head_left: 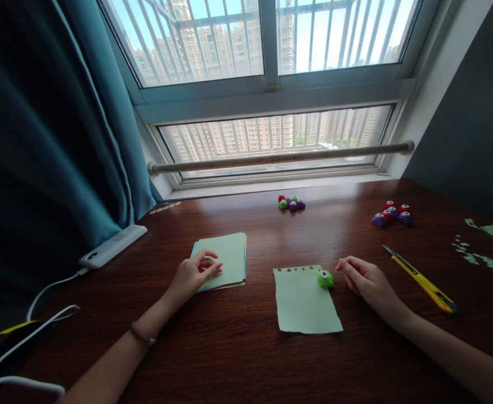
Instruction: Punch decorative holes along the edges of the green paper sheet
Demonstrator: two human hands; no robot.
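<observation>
The left hand (196,271), loosely open, lies over the paper stack (233,253); the right hand (367,280), fingertips drawn together, is just beside the green craft punch (325,280), positioned at the notched sheet's (305,308) far right corner.

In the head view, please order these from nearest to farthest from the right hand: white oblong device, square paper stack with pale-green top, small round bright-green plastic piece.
From the right hand:
1. Bright-green piece: just left, on the loose pale-green sheet.
2. Paper stack: farther left, by the left hand.
3. White device: far left, beside the blue curtain.
</observation>
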